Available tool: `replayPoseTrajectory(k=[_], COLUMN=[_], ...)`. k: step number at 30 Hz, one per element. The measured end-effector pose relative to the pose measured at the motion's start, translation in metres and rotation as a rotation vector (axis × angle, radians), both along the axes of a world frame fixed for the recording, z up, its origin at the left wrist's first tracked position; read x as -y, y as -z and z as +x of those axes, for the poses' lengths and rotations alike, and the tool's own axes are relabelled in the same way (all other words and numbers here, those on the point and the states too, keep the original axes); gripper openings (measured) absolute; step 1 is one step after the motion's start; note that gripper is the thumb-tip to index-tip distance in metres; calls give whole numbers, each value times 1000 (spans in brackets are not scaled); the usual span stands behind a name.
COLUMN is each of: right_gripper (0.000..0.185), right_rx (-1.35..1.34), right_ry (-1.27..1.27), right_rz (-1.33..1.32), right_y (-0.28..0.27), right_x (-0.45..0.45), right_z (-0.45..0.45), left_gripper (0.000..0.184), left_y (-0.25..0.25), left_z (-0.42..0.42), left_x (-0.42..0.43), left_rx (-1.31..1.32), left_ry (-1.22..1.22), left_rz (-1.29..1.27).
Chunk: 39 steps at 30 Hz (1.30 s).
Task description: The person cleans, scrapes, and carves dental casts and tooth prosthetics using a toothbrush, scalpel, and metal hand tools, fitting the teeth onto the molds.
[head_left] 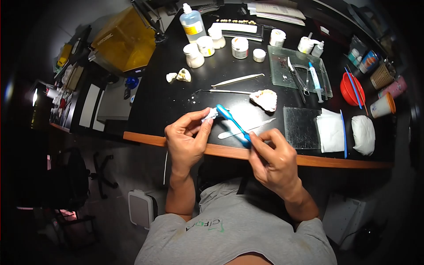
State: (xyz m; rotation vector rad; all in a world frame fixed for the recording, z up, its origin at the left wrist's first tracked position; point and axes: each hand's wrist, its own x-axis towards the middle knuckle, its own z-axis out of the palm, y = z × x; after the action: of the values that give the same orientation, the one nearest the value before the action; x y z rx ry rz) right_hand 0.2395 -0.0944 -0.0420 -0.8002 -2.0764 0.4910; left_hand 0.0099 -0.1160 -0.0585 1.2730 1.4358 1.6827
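My left hand (187,134) pinches a small whitish-blue piece (211,115) between thumb and fingertips, above the table's front edge. Its exact kind is too small to make out. My right hand (276,159) grips a blue toothbrush (232,120) by its handle. The brush head is at the small piece, though whether they touch is unclear. Below the toothbrush lies a white-handled scalpel (234,131). Farther back are a rough white plaster-like lump (265,100), a thin metal probe (229,91) and a pale carving tool (237,80).
White jars (193,56) and a blue-liquid bottle (192,24) stand at the back. On the right are a glass slab (279,66) with tweezers and a syringe, a dark tile (302,132), folded tissue (330,132) and a red bowl (351,90). Plaster fragments (183,75) lie left.
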Motion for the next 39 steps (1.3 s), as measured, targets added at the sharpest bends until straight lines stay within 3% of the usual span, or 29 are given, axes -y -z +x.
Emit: replayPoseTrajectory(k=[11,39], right_gripper=[34,28], right_rx=[-34,-57], right_ry=[-14,-29], right_rz=[-79,-104], right_y=[-2,-10], right_x=[-1,-13], right_z=[-2,5], left_gripper=[23,24], left_y=[8,10], left_z=[5,1], left_x=[0,0], left_rx=[-113,-340], left_ry=[-145,-119], left_rz=[92,165])
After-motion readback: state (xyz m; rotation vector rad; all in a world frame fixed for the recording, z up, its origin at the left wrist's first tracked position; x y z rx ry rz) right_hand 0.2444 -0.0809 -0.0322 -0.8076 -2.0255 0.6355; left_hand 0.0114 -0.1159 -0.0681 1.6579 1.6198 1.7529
